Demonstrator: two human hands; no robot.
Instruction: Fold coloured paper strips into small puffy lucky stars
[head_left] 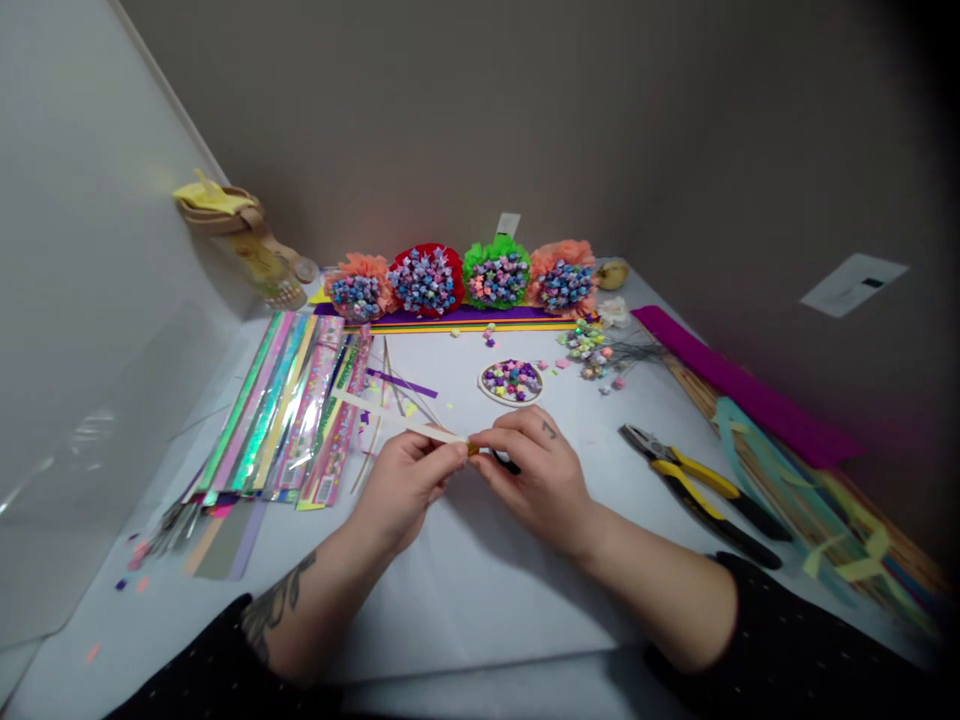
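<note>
A narrow pale paper strip [431,433] runs out to the left from between my two hands. My left hand [401,485] pinches it close to its right end, thumb and forefinger pressed together. My right hand [544,475] has its fingertips closed on the same end, where a small gold-yellow bit [473,449] shows; its exact shape is too small to tell. The fingertips of both hands almost touch. Just beyond them stands a small oval dish [481,388] filled with tiny folded paper stars [513,379] in purple, pink and yellow.
Packs of shiny paper strips [289,420] lie at left. Along the back stand several crepe-edged star bouquets [426,280]. Wired stars [589,345] lie right of the dish. Yellow-black pliers [701,490] rest at right, near a magenta sheet [742,385]. A jar [266,265] stands back left.
</note>
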